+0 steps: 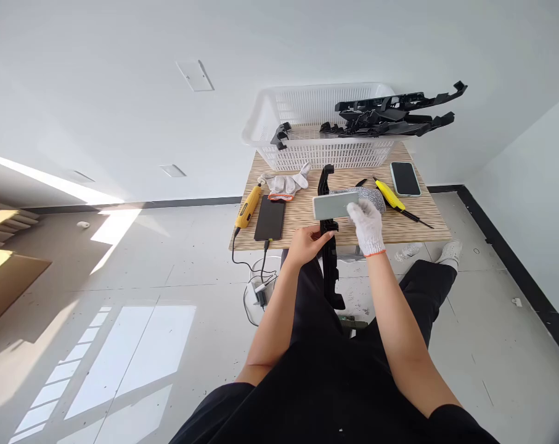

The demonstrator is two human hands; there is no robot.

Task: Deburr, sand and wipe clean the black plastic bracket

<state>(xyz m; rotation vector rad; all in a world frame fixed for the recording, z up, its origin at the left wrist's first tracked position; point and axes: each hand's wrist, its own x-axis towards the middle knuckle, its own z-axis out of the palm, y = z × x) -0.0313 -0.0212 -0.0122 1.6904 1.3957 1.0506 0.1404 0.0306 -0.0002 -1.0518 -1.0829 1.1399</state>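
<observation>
My left hand (306,245), bare, is closed around a long black plastic part (329,268) that reaches from the table top down over its front edge. In a white knit glove with an orange cuff, my right hand (367,227) grips one end of a flat, pale grey-green rectangular block (336,205). The block lies across the black part, just above my left fingers; whether it touches the part I cannot tell. Behind my right hand is a grey speckled fabric item (374,197), partly hidden.
A white plastic basket (325,153) with several black parts (381,117) stands at the back. On the table (302,225) are a yellow corded rotary tool (249,206), a black tablet-like device (270,217), a white glove (283,185), a yellow-handled tool (390,196) and a phone (405,179). Cables (261,277) hang at the left.
</observation>
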